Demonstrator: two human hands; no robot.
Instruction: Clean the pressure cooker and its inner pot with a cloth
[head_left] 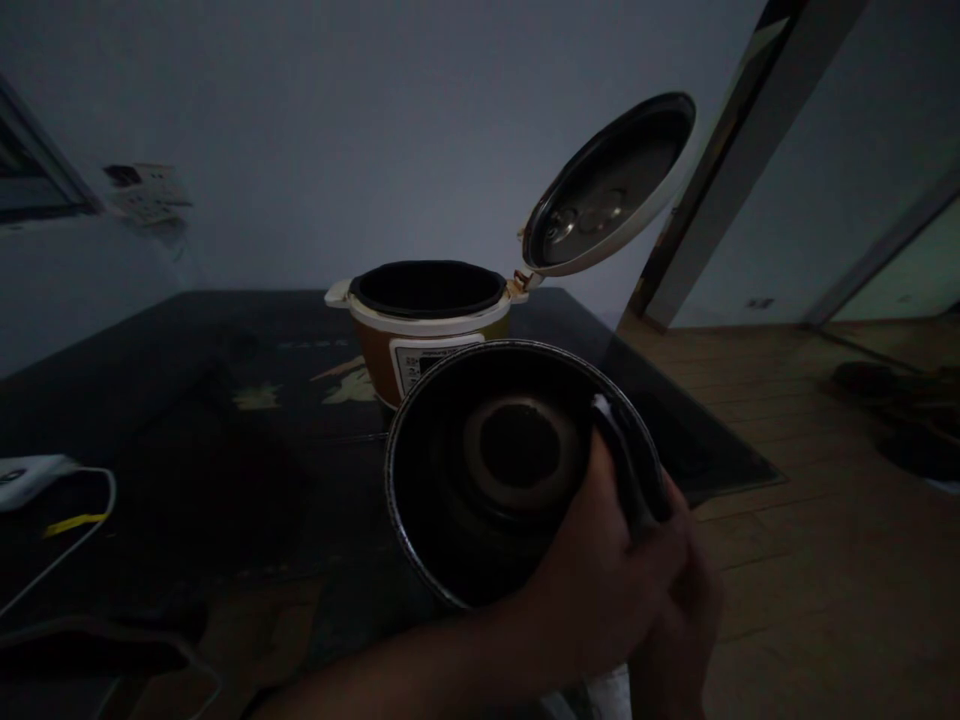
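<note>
A round black inner pot [450, 500] of a cooker is tilted with its opening toward me, in front of an electric pressure cooker [379, 345]. My left hand [592, 575] reaches across from the lower left, fingers closed at the pot's right inner wall around a dark, folded cloth-like piece [626, 465] with a whitish tip. Its exact kind is too dim to tell. My right hand [686, 590] grips the pot's right rim from outside, its fingers partly hidden behind my left hand. The cooker's lid [622, 190] stands raised on its hinge at the right.
The cooker stands on a dark glossy table [202, 480] with a leaf pattern, against a pale wall [337, 130]. At the left lie a white device [34, 480] and its cable [112, 490] with a yellow tag [73, 524]. Wooden floor [780, 570] lies right of the table.
</note>
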